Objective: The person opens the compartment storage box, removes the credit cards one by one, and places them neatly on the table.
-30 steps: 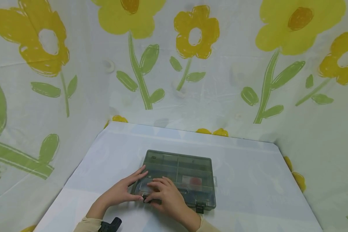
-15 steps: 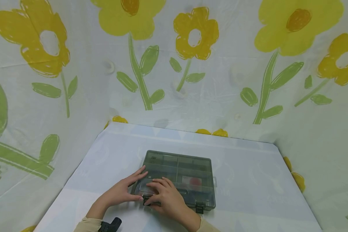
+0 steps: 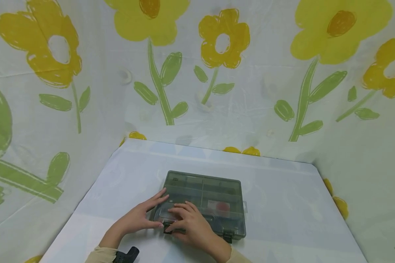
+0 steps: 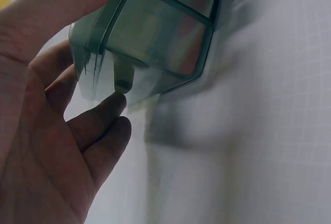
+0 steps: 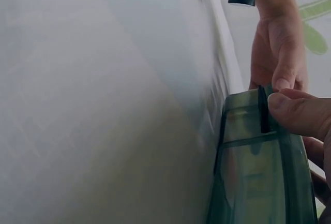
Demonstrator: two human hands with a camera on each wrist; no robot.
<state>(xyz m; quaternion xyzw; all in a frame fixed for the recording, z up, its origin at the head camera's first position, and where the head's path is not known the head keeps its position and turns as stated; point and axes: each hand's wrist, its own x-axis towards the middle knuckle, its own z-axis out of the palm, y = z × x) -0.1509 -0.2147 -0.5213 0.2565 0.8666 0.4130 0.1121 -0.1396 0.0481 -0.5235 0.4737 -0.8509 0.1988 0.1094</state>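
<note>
A translucent grey-green compartment box (image 3: pixel 217 186) lies flat on the table, lid down. My left hand (image 3: pixel 138 219) holds its front left corner, thumb at the front and fingers spread along the side. In the left wrist view a fingertip touches a small tab (image 4: pixel 123 76) on the box's side. My right hand (image 3: pixel 194 228) reaches over the front edge, thumb and index finger pinching the dark left latch (image 5: pixel 264 111). The right latch (image 3: pixel 228 237) hangs at the front edge, untouched. A card with a red round patch (image 3: pixel 222 207) shows through the lid.
The pale table (image 3: pixel 283 212) spreads around the box. Flower-printed cloth (image 3: pixel 243 109) encloses it at the back and both sides. A black wrist device (image 3: pixel 126 254) sits on the left forearm. A small clear tab (image 3: pixel 245 206) sticks out at the box's right side.
Under my right fingers the left latch has tipped slightly outward and down. Both hands and the box stay nearly where they were; the head view has shifted a little.
</note>
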